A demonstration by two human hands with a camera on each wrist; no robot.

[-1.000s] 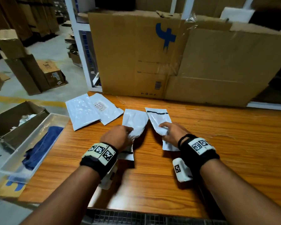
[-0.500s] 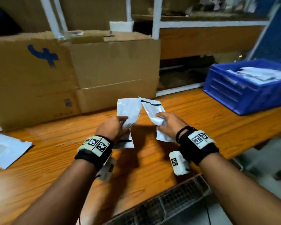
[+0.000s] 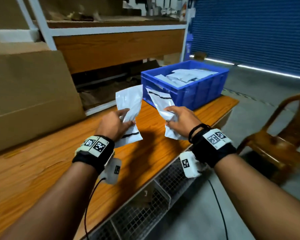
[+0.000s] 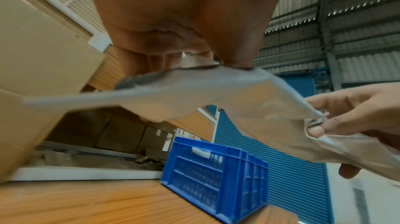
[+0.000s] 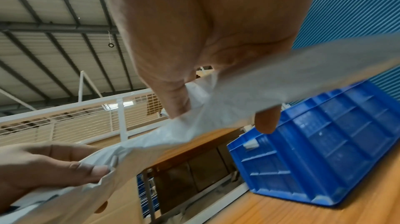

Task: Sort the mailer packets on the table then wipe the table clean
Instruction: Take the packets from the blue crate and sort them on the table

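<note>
My left hand point(image 3: 117, 122) grips a white mailer packet point(image 3: 129, 103) by its middle, lifted above the wooden table point(image 3: 42, 163). My right hand point(image 3: 177, 118) grips a second white mailer packet point(image 3: 160, 101) with a black stripe near its top. Both packets are held in the air, short of a blue crate point(image 3: 197, 89) at the table's far right end. The crate holds several white packets point(image 3: 185, 75). In the left wrist view the packet point(image 4: 173, 91) is pinched under my thumb, with the crate point(image 4: 216, 173) below. In the right wrist view my thumb and fingers crumple the other packet point(image 5: 216, 108).
A large cardboard box point(image 3: 29, 94) stands along the table's back left. White shelving point(image 3: 111, 30) rises behind it. A wooden chair point(image 3: 275, 141) sits to the right of the table, and a metal mesh rack point(image 3: 145, 205) runs under the near edge.
Both hands lifted their packets off the table and carried them right toward the blue crate; my view swung right, so the packets left on the table are out of sight.
</note>
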